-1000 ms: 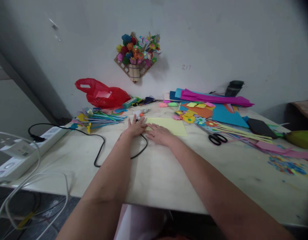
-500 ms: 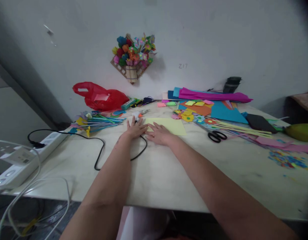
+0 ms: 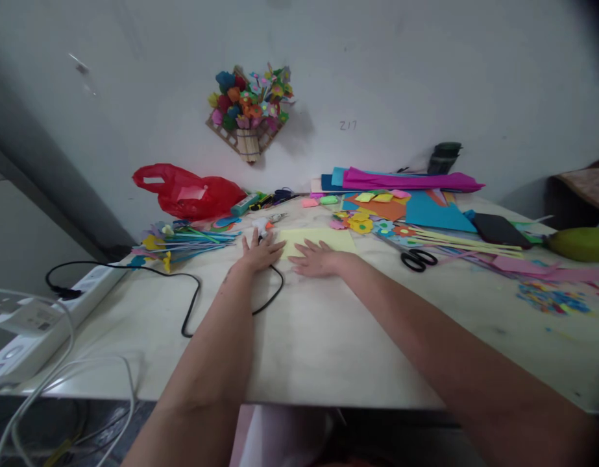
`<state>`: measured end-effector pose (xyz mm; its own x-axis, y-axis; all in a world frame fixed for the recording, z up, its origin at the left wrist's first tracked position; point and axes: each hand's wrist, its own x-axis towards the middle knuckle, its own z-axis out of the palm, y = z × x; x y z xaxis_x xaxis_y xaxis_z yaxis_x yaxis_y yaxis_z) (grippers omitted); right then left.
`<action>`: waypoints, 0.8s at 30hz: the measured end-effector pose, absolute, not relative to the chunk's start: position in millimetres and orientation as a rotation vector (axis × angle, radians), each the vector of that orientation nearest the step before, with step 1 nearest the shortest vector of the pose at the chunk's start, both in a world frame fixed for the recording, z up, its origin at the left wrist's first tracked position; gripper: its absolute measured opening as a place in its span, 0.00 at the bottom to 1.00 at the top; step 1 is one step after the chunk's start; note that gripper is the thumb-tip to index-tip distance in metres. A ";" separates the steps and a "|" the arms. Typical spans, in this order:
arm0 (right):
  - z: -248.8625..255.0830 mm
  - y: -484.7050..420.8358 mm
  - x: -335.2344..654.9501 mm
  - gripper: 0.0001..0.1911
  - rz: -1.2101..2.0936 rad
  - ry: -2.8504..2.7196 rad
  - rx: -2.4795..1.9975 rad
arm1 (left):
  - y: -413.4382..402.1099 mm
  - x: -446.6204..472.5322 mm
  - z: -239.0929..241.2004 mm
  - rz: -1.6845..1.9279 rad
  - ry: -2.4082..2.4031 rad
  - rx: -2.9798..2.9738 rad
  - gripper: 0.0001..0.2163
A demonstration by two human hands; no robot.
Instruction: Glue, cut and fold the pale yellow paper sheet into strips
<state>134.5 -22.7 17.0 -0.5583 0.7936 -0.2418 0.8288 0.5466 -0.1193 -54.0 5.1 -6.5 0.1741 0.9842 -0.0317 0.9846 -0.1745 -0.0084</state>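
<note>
Both arms stretch far across the table. My left hand (image 3: 259, 252) lies flat with fingers spread, on the near left corner of a pale yellow paper sheet (image 3: 323, 239) and over a black cable (image 3: 192, 301). My right hand (image 3: 315, 258) lies flat and open on the sheet's near edge. A small white and orange glue gun (image 3: 264, 225) sits just beyond my left fingertips.
Black scissors (image 3: 416, 259) lie to the right of the sheet. Coloured paper sheets (image 3: 406, 198), paper flowers (image 3: 365, 225) and sticks fill the far right. A red plastic bag (image 3: 192, 193) and green stems (image 3: 192, 237) are at the far left. A white power strip (image 3: 46, 318) hangs at the left edge.
My right hand has slid a little toward me and to the right along the sheet's near edge. My left hand stays put. The view has tilted slightly.
</note>
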 end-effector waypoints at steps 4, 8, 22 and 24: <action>17.0 -23.4 155.5 0.28 -0.314 2.626 1.390 | 6.8 -54.8 -7.5 -0.058 2.015 2.390 0.22; 15.9 -26.5 177.8 0.26 -0.360 2.634 1.432 | 6.7 -55.8 -6.5 -0.055 1.998 2.410 0.23; 12.6 -27.4 245.6 0.24 -0.465 2.599 1.517 | 8.5 -55.3 -2.0 -0.118 2.034 2.460 0.22; 11.3 -28.7 249.1 0.24 -0.485 2.618 1.536 | 9.0 -54.1 -0.4 -0.105 2.052 2.505 0.22</action>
<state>249.1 -28.7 11.3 -0.4987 0.8396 -0.2153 0.8611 0.4513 -0.2343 -54.1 9.0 -0.4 0.1976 0.9802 0.0121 0.9738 -0.1948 -0.1171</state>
